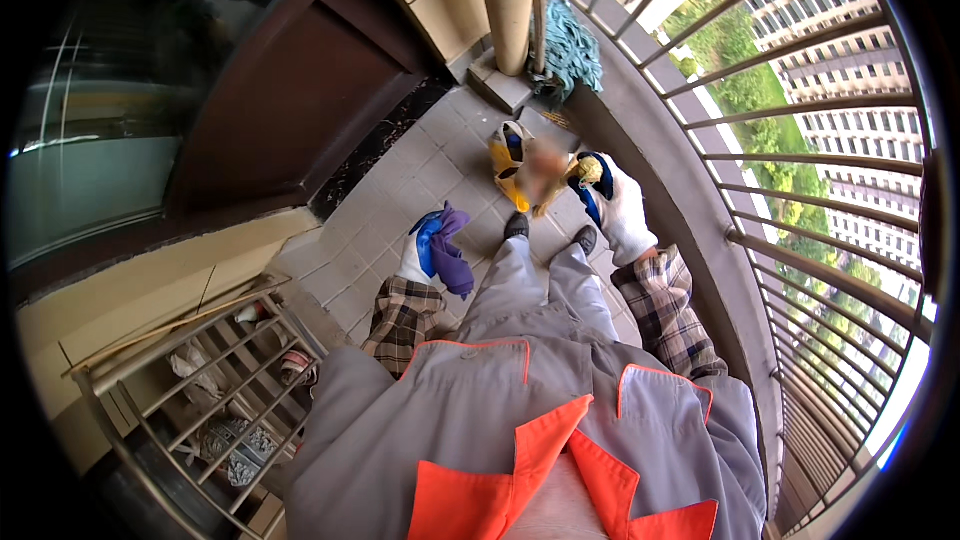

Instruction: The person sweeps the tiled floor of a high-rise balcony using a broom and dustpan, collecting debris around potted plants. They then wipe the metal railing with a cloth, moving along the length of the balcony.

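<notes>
My left hand (422, 246), in a white and blue work glove, grips a bunched purple cloth (452, 251) over the tiled floor. My right hand (609, 199), in a matching glove, is closed around a crumpled yellowish item (590, 169), perhaps a cloth or wrapper. Left of that hand, near my shoes, a yellow and white plastic bag (506, 157) stands on the floor. Part of the area beside the bag is blurred, so what lies there is hidden.
A teal mop head (571, 45) rests by a beige pipe (508, 7) in the corner. Metal railing (817, 270) runs along the right. A metal rack (225, 397) with bags and shoes stands lower left, and a dark red door (300, 90) is upper left.
</notes>
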`<state>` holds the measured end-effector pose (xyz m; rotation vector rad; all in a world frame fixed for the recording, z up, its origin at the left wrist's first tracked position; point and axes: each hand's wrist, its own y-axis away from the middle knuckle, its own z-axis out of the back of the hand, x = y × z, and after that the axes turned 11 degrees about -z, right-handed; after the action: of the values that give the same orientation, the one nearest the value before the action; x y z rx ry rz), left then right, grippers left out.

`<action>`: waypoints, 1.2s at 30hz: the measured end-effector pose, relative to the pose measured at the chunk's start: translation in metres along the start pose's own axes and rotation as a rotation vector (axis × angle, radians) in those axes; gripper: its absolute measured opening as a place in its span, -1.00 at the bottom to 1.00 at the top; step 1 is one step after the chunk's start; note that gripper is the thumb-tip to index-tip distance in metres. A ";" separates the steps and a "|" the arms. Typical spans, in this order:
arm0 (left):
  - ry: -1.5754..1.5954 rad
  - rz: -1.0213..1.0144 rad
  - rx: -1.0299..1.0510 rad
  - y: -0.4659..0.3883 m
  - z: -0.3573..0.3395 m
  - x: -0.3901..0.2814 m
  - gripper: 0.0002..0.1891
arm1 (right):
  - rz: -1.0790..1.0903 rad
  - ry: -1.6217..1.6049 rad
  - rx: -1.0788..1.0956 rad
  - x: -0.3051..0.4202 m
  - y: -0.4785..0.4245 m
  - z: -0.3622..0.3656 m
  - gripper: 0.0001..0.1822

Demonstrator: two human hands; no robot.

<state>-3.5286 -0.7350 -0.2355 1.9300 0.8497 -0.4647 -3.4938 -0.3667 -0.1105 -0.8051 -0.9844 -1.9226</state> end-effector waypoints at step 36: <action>0.279 -0.302 0.657 0.122 -0.373 -0.073 -0.66 | -0.128 -1.477 -0.148 -0.018 0.189 0.175 -0.81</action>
<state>-3.5008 -0.4741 0.0648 2.5155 1.2960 -0.7321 -3.2918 -0.2792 0.0247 -2.4055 -1.6881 -1.2676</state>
